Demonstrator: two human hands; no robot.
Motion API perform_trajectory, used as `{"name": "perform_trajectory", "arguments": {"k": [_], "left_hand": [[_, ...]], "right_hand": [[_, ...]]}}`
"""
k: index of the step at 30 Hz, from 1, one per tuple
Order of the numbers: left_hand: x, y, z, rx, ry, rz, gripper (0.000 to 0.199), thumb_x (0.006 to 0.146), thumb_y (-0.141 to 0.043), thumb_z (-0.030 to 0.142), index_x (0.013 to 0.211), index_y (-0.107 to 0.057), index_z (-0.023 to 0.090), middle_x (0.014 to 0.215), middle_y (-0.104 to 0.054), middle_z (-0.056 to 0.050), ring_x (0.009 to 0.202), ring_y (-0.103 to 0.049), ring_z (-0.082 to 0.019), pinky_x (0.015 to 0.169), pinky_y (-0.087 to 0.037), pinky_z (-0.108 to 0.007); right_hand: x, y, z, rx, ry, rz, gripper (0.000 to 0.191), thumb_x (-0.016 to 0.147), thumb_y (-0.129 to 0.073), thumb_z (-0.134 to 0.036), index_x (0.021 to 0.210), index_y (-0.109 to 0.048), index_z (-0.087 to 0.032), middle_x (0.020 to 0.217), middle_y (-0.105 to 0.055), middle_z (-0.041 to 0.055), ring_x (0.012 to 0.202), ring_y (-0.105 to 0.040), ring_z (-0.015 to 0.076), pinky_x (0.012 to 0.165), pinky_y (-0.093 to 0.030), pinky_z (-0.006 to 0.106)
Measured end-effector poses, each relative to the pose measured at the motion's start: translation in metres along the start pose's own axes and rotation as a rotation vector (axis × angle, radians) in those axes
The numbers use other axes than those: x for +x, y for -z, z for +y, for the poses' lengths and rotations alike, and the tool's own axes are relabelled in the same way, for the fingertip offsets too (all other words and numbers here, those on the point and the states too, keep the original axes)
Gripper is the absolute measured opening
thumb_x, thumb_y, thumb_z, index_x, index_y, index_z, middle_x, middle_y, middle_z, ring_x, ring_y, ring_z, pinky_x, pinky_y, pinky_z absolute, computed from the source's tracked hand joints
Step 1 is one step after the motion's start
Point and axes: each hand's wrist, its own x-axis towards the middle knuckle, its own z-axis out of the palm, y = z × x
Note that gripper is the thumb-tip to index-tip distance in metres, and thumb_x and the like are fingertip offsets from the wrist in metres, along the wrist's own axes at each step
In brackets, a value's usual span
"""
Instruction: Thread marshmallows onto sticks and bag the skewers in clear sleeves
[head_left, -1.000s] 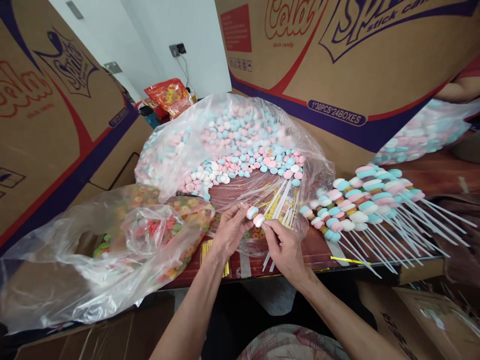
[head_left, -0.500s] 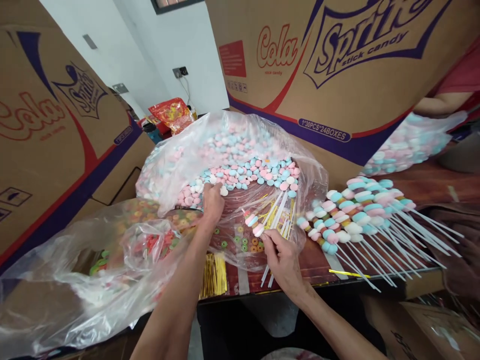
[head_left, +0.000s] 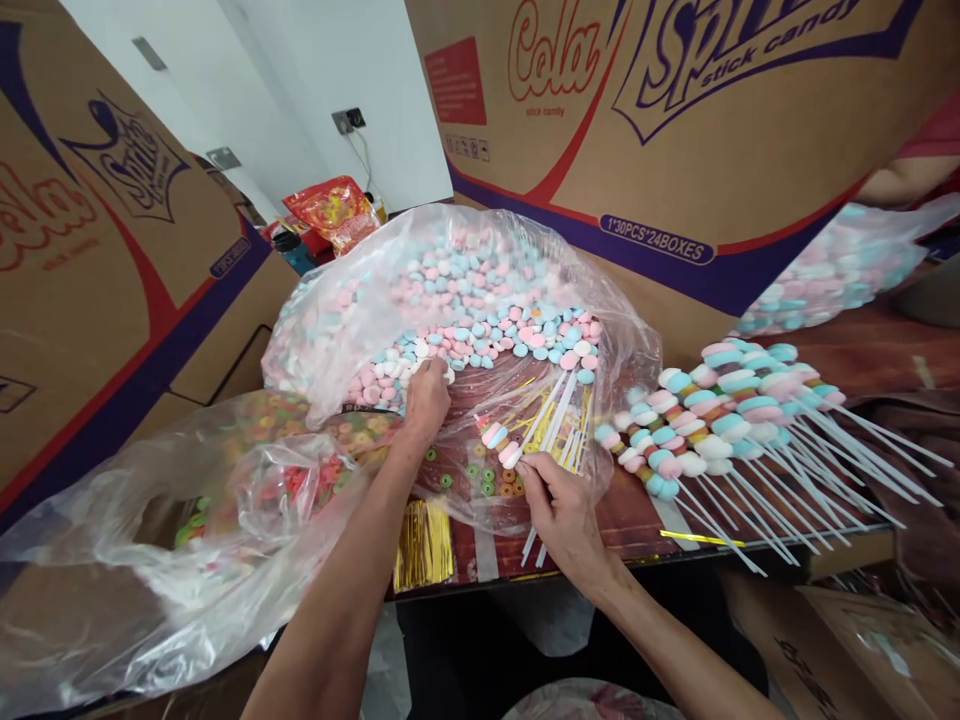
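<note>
Left hand [head_left: 426, 398] moved into marshmallow pile [head_left: 480, 320], fingertips hidden, grip unclear, right hand [head_left: 559, 510] pinching candy stick [head_left: 501, 444]

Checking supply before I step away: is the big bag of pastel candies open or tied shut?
Open. The candy bag gapes toward the person, and the left hand reaches into its loose candies.

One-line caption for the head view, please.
Left hand reaches into a bag of pastel candies while right hand holds a part-filled candy stick.
</note>
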Motion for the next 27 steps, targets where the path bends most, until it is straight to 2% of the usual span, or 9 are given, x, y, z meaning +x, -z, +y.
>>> {"name": "perform_trajectory", "arguments": {"k": [5, 8, 12, 14, 16, 18, 19, 22, 27], "left_hand": [[-0.003, -0.003, 0.006, -0.01, 0.008, 0.002, 0.036, 0.081, -0.047, 0.004, 0.112, -0.059, 0.016, 0.114, -0.057, -0.017, 0.104, -0.058, -0.03, 0.086, -0.043, -0.039], [-0.009, -0.005, 0.009, -0.044, 0.021, 0.006, 0.035, 0.081, -0.046, 0.005, 0.111, -0.061, 0.015, 0.116, -0.055, -0.019, 0.1, -0.059, -0.03, 0.085, -0.044, -0.04], [-0.022, -0.002, 0.011, -0.136, 0.055, 0.036, 0.03, 0.082, -0.049, 0.008, 0.106, -0.062, 0.018, 0.103, -0.061, -0.013, 0.09, -0.061, -0.026, 0.081, -0.046, -0.038], [-0.03, 0.003, 0.014, -0.317, 0.084, 0.041, 0.022, 0.082, -0.053, 0.014, 0.102, -0.06, 0.019, 0.092, -0.064, -0.007, 0.083, -0.062, -0.021, 0.077, -0.048, -0.034], [-0.042, 0.009, 0.02, -0.656, 0.154, 0.021, 0.018, 0.081, -0.061, 0.024, 0.098, -0.059, 0.02, 0.086, -0.066, -0.003, 0.078, -0.062, -0.018, 0.074, -0.048, -0.03], [-0.054, 0.014, 0.029, -0.978, 0.244, -0.01, 0.028, 0.075, -0.07, 0.032, 0.098, -0.06, 0.019, 0.088, -0.068, -0.002, 0.078, -0.063, -0.016, 0.073, -0.049, -0.028], [-0.06, 0.016, 0.034, -1.067, 0.28, -0.022, 0.034, 0.071, -0.074, 0.034, 0.1, -0.062, 0.019, 0.091, -0.069, -0.003, 0.08, -0.063, -0.016, 0.074, -0.049, -0.028], [-0.073, 0.02, 0.045, -1.192, 0.346, -0.057, 0.041, 0.066, -0.079, 0.036, 0.101, -0.067, 0.016, 0.092, -0.071, -0.004, 0.078, -0.063, -0.015, 0.073, -0.049, -0.027], [-0.081, 0.021, 0.047, -1.303, 0.33, -0.043, 0.035, 0.064, -0.083, 0.033, 0.093, -0.07, 0.017, 0.083, -0.071, 0.0, 0.07, -0.062, -0.011, 0.068, -0.05, -0.024]], "right_hand": [[0.0, -0.001, 0.001, 0.0, -0.001, -0.003, 0.016, 0.098, -0.047, -0.018, 0.09, -0.061, -0.019, 0.074, -0.065, 0.0014, 0.064, -0.06, 0.0137, 0.065, -0.045, 0.024], [0.0, -0.001, 0.002, 0.007, 0.004, 0.0, 0.016, 0.098, -0.048, -0.019, 0.09, -0.061, -0.018, 0.077, -0.066, 0.002, 0.066, -0.061, 0.0137, 0.066, -0.045, 0.024], [0.0, -0.001, 0.002, -0.005, 0.007, 0.004, 0.018, 0.099, -0.047, -0.02, 0.089, -0.061, -0.017, 0.076, -0.066, 0.0021, 0.066, -0.061, 0.0133, 0.065, -0.044, 0.023], [0.0, -0.001, 0.002, -0.01, 0.006, 0.005, 0.018, 0.099, -0.047, -0.02, 0.089, -0.061, -0.017, 0.076, -0.066, 0.0022, 0.066, -0.061, 0.0135, 0.065, -0.044, 0.023], [0.0, -0.001, 0.002, -0.01, 0.008, 0.004, 0.018, 0.099, -0.046, -0.02, 0.089, -0.061, -0.017, 0.076, -0.066, 0.0022, 0.067, -0.061, 0.0136, 0.066, -0.044, 0.023], [0.0, 0.0, 0.002, -0.012, 0.013, -0.006, 0.018, 0.099, -0.046, -0.02, 0.089, -0.061, -0.018, 0.076, -0.067, 0.0022, 0.067, -0.061, 0.0137, 0.066, -0.045, 0.024], [0.0, 0.0, 0.002, -0.014, 0.014, -0.011, 0.018, 0.099, -0.047, -0.02, 0.089, -0.061, -0.018, 0.076, -0.066, 0.0022, 0.067, -0.061, 0.0137, 0.066, -0.045, 0.024], [0.0, 0.0, 0.002, -0.018, 0.013, -0.014, 0.017, 0.098, -0.047, -0.02, 0.088, -0.062, -0.018, 0.075, -0.066, 0.0018, 0.066, -0.061, 0.0135, 0.065, -0.044, 0.023], [0.001, 0.001, 0.0, -0.006, 0.017, -0.024, 0.018, 0.098, -0.048, -0.02, 0.088, -0.062, -0.017, 0.075, -0.065, 0.0016, 0.065, -0.06, 0.0129, 0.065, -0.044, 0.023]]}}
